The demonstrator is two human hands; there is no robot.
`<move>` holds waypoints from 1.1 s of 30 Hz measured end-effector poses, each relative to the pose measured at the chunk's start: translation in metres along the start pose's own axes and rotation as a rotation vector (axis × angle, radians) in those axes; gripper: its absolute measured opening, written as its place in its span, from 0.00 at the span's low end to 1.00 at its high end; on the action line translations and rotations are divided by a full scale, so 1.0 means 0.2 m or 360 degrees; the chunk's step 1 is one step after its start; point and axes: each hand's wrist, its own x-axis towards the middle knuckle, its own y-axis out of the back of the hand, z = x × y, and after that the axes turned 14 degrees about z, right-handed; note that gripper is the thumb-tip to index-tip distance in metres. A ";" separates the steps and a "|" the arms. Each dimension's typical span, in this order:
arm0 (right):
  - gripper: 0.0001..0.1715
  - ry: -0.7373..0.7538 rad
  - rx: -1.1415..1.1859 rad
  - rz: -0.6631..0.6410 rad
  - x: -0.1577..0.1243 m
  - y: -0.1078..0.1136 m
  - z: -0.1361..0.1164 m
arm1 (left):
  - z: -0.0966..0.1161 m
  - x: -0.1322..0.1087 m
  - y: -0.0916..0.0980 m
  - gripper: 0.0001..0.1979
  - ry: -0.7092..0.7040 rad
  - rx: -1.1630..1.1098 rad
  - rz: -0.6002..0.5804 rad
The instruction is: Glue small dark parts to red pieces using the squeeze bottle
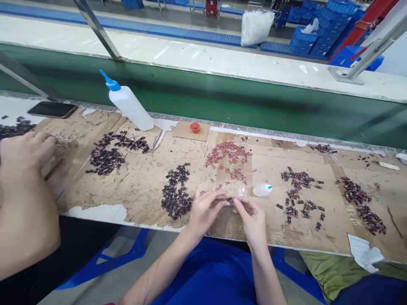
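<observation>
My left hand and my right hand meet over the cardboard-covered bench, fingers pinched together on a tiny dark part between them. A heap of dark parts lies just left of my left hand. Small red parts are scattered straight ahead. A small white dropper bottle lies on its side just right of my hands.
A large white squeeze bottle with a blue nozzle leans at the back left. More dark parts and mixed parts lie in piles; another heap sits far right. A co-worker's hand rests at the left edge. A green conveyor runs behind.
</observation>
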 end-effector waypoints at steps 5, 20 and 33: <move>0.21 0.0007 0.0009 -0.0051 -0.01 0.00 0.00 | -0.02 -0.02 -0.01 0.07 0.0031 0.0017 0.0050; 0.13 0.0308 -0.0110 -0.0059 -0.04 -0.01 0.02 | 0.05 0.03 0.02 0.08 0.1012 -0.0628 -0.0163; 0.08 0.0557 -0.0074 0.0038 -0.04 -0.01 0.01 | 0.10 0.07 0.01 0.15 0.1490 -0.0933 -0.0167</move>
